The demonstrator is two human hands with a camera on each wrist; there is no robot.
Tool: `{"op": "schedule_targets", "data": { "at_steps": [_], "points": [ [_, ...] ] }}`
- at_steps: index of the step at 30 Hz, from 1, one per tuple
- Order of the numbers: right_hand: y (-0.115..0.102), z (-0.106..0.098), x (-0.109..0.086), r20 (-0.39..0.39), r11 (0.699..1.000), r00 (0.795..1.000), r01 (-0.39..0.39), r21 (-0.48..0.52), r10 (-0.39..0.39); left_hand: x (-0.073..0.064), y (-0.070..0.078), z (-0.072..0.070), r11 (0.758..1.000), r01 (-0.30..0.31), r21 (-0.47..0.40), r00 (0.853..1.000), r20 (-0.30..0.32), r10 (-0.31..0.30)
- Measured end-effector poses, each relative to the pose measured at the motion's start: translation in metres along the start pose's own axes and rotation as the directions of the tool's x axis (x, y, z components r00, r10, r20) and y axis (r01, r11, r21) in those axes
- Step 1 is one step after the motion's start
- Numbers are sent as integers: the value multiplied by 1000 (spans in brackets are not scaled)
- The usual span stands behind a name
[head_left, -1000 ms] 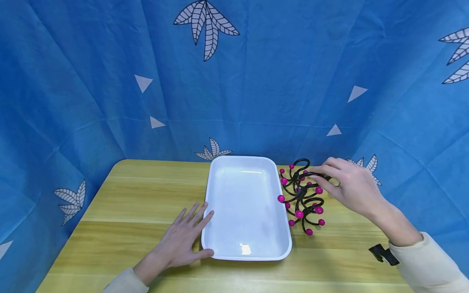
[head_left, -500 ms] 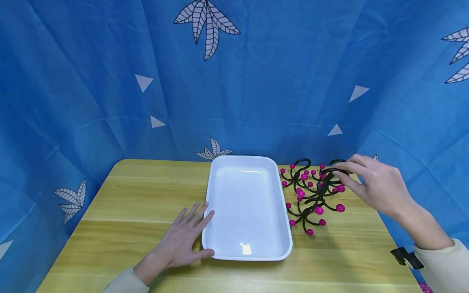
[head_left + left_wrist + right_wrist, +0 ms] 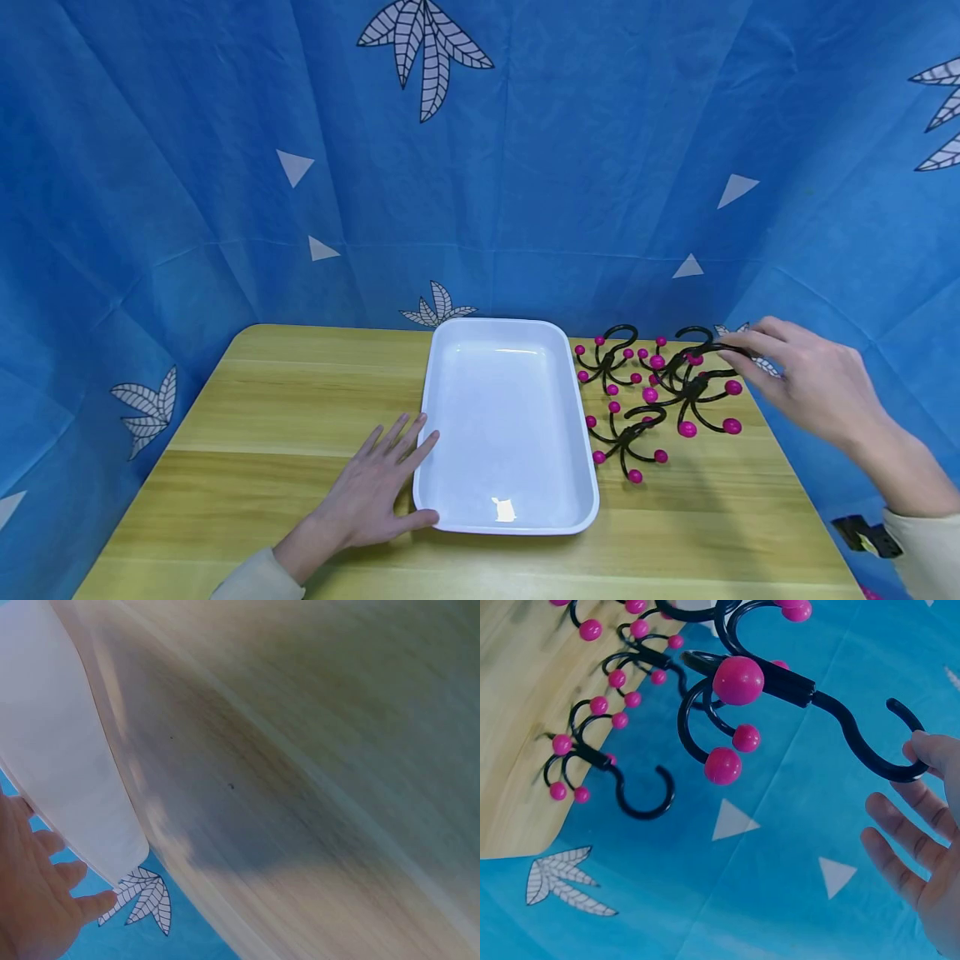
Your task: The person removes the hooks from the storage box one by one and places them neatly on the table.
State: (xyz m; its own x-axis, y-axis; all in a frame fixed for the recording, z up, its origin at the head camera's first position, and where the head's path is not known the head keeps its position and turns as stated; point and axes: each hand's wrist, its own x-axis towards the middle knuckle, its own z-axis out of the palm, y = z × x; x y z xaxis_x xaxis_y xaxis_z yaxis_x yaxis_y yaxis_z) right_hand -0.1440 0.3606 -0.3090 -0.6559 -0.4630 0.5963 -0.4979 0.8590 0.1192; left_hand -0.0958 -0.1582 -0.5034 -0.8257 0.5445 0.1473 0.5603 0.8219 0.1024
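My right hand [image 3: 825, 383] pinches the curved end of a black hanging hook [image 3: 696, 386] between thumb and finger. Several curled arms with pink ball tips spread from its stem, which is tilted in the right wrist view. Behind it, partly covered in the head view, is a similar back hook [image 3: 677, 360]. Two more lie beside the tray: a far hook [image 3: 608, 362] and a near hook [image 3: 628, 435]. My left hand [image 3: 375, 492] is spread with straight fingers, its fingertips and thumb at the left rim of the white tray [image 3: 502, 417].
The wooden table [image 3: 300, 417] carries the tray at its middle, with the hooks along the tray's right side. A blue cloth [image 3: 570, 167] with white leaves and triangles hangs behind the table and round its sides. A dark strap piece [image 3: 866, 536] hangs at the right sleeve.
My right hand has moved right with its hook, away from the tray, over the back hook. The far and near hooks show more plainly now. My left hand has stayed put.
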Motion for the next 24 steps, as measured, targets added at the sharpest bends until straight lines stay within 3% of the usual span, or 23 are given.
{"op": "schedule_targets", "data": {
  "at_steps": [13,24],
  "points": [
    [18,9,-19,58,997,996,-68,-22,69,0,0,0,1000,-12,6,1000,-16,12],
    [36,22,-43,152,995,984,-96,-18,98,0,1,-2,1000,1,8,1000,14,-1]
  ]
}}
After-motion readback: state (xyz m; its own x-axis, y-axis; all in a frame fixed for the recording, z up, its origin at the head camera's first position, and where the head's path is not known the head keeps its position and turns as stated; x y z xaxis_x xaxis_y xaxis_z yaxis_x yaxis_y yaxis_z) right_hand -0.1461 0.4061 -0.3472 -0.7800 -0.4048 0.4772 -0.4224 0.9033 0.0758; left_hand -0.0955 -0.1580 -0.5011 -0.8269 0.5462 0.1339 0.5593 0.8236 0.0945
